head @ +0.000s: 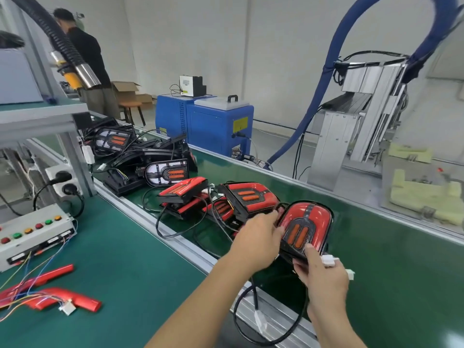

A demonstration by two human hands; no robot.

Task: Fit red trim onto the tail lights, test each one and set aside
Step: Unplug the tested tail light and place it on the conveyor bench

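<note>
A red-trimmed tail light (306, 228) with two orange strips is held upright over the green conveyor belt (376, 247). My left hand (258, 237) grips its left edge. My right hand (322, 275) holds its lower end, thumb on the face, with a white connector (330, 260) by the fingers. Several red-trimmed lights (248, 197) lie in a pile just left of it. Lights without trim (167, 172) lie farther back. Loose red trim pieces (62, 298) rest on the green bench at the lower left.
A grey test box (32, 234) with coloured buttons and loose wires sits on the bench at left. Black cables loop over the belt's metal rail (206, 262). A blue machine (206, 124) stands behind the belt, and a person (88, 66) stands at the far left.
</note>
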